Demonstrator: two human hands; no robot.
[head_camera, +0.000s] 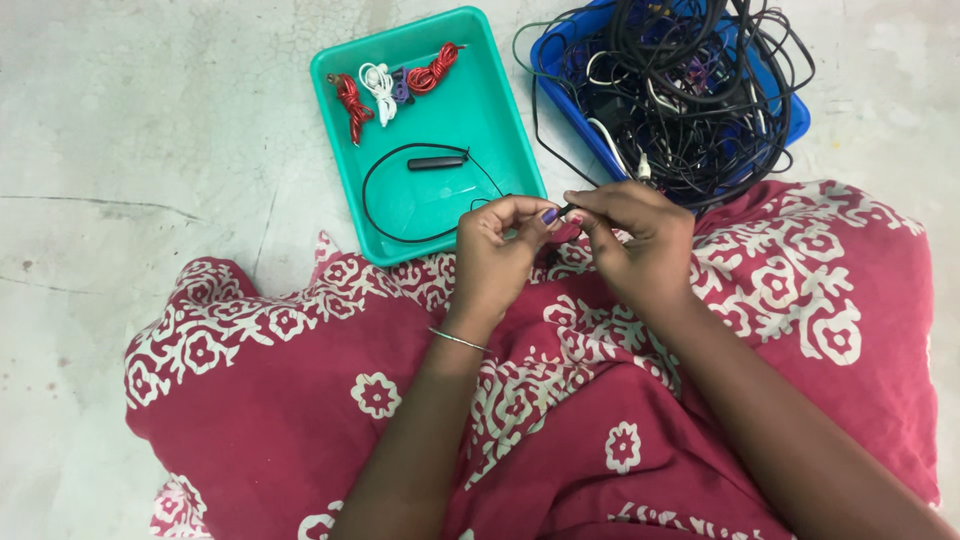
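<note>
My left hand (500, 250) and my right hand (635, 240) meet over my lap, fingertips pinched together on the end of a thin black cable (420, 190). That cable loops back into a green tray (495, 110), where its black inline module (437, 162) lies. A thin bangle circles my left wrist. In the far end of the tray lie two coiled red cables (352, 105) (432, 70), a coiled white earphone (380, 90) and a small purple piece.
A blue tray (560, 70) piled with several tangled black cables (690, 90) sits to the right of the green one. Both rest on a grey concrete floor (150, 150). My lap is covered in red cloth with white flower print (560, 400).
</note>
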